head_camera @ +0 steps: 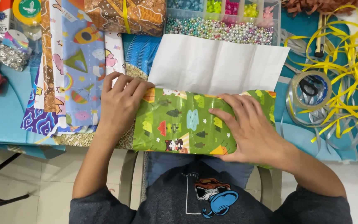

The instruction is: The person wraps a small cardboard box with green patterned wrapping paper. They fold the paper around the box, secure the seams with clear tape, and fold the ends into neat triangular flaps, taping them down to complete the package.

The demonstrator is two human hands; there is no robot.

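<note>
Green wrapping paper (179, 124) with trees and small animals covers a box at the near edge of the table (1, 120); its white back side (216, 62) lies open behind. Left hand (121, 103) presses flat on the left end, fingers together, not grasping. Right hand (249, 128) lies spread flat on the right part. Just left are patterned paper sheets (79, 62); behind, a bead box (224, 20); right, a tape roll (310, 89) and yellow ribbon (353, 62).
</note>
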